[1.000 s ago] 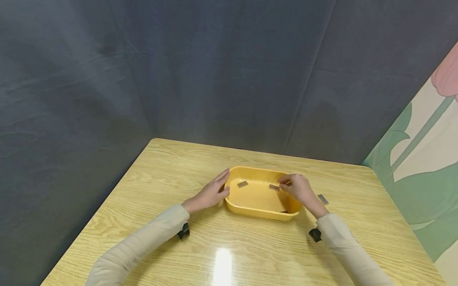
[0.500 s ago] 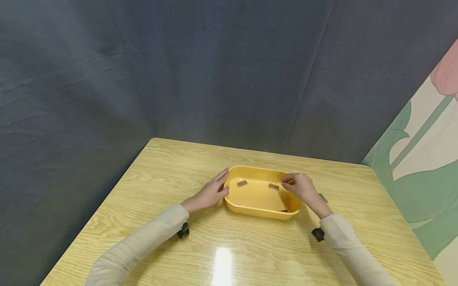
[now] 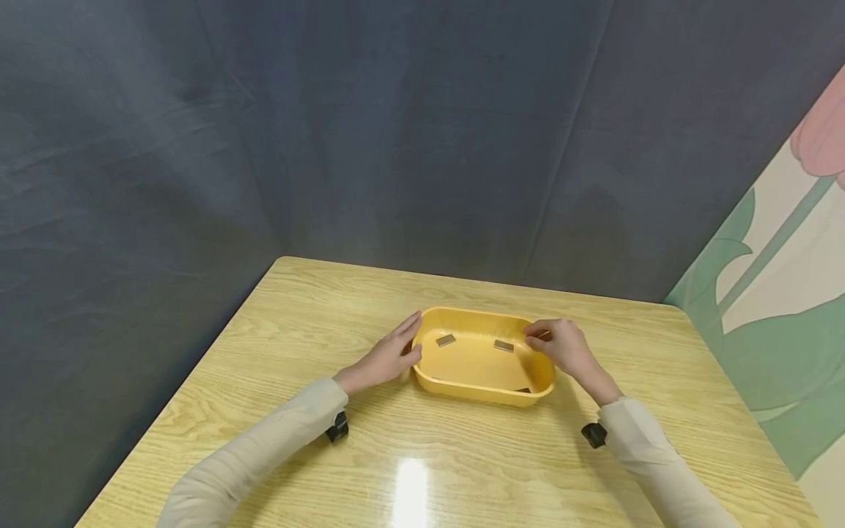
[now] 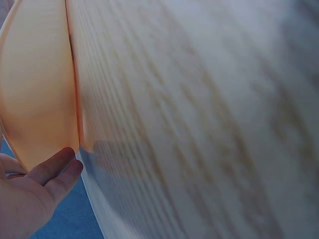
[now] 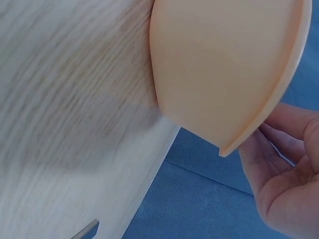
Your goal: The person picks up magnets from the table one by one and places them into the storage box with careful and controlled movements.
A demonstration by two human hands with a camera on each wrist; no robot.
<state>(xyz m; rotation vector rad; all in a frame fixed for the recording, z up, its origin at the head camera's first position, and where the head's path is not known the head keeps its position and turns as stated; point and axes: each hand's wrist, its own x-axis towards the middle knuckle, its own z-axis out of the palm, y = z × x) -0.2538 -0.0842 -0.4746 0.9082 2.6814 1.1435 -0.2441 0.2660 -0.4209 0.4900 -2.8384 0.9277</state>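
A yellow oblong plastic tub (image 3: pixel 475 370) sits on the table. My left hand (image 3: pixel 388 353) rests against its left end, fingers fairly straight; in the left wrist view its fingertips touch the tub's outer wall. Over the right end's rim, my right hand (image 3: pixel 561 345) has thumb and fingertips bent toward each other. A dark patch shows between them, but I cannot tell whether it is a held piece. Inside the tub lie small flat brown rectangular pieces, one at left (image 3: pixel 445 340), another (image 3: pixel 504 346) near the right fingertips, and a partly hidden dark one (image 3: pixel 524 390) by the front wall.
The tub stands on a pale wood-grain table (image 3: pixel 330 315). A small dark piece (image 5: pixel 87 230) lies on it, visible in the right wrist view. Behind hangs a dark blue curtain (image 3: pixel 409 147); a flower-painted wall (image 3: pixel 785 293) is at right.
My right hand has drifted slightly right, from beside the piece in the tub toward the right rim. Its forearm now covers the loose table piece. The left hand stays put.
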